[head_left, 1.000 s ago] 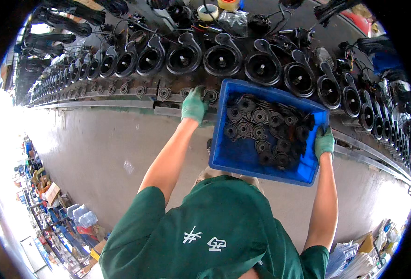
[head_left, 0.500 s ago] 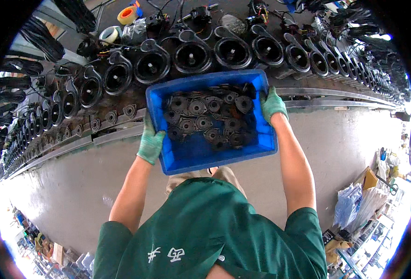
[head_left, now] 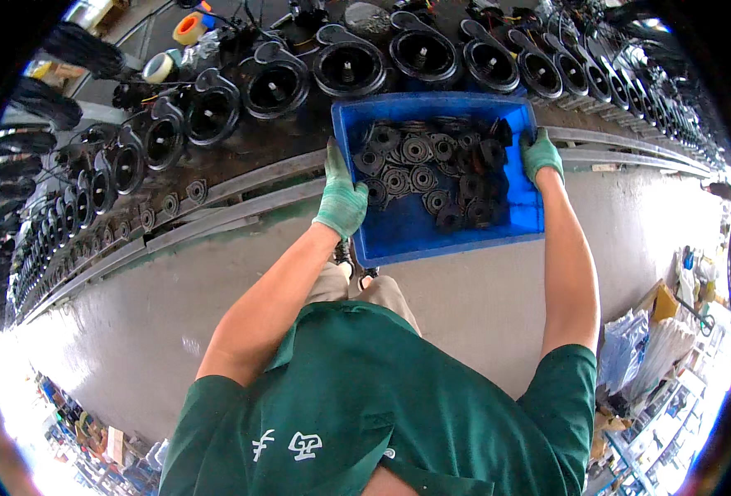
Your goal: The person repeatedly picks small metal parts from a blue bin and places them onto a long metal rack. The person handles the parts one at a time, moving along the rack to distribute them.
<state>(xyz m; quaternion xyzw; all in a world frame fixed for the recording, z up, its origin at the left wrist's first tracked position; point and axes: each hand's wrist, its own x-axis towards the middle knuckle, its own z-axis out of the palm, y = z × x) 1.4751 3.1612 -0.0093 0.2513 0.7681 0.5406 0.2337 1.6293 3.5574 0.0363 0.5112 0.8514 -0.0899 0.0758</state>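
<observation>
A blue plastic bin (head_left: pixel 456 250) is held between my two hands at the edge of the bench, slightly tilted. Inside it lie many dark round flanged parts (head_left: pixel 422 178), heaped toward the far side, with blue floor showing at the near left. My left hand (head_left: pixel 342 198), in a green knit glove, grips the bin's left wall, thumb on the near side. On the opposite wall my right hand (head_left: pixel 541 157), gloved alike, is closed around the rim; some of its fingers are hidden behind the bin.
A long row of black round housings (head_left: pixel 349 69) with upright metal shafts lines the bench. Metal rails (head_left: pixel 241 183) run along its front edge, and loose flanged parts (head_left: pixel 197 191) sit left of the bin. Tape rolls (head_left: pixel 188 30) lie far left. Plastic-wrapped goods (head_left: pixel 623 351) stand behind at right.
The bin has moved to the right and slightly away from me, carried by both hands. My grip on it looks the same.
</observation>
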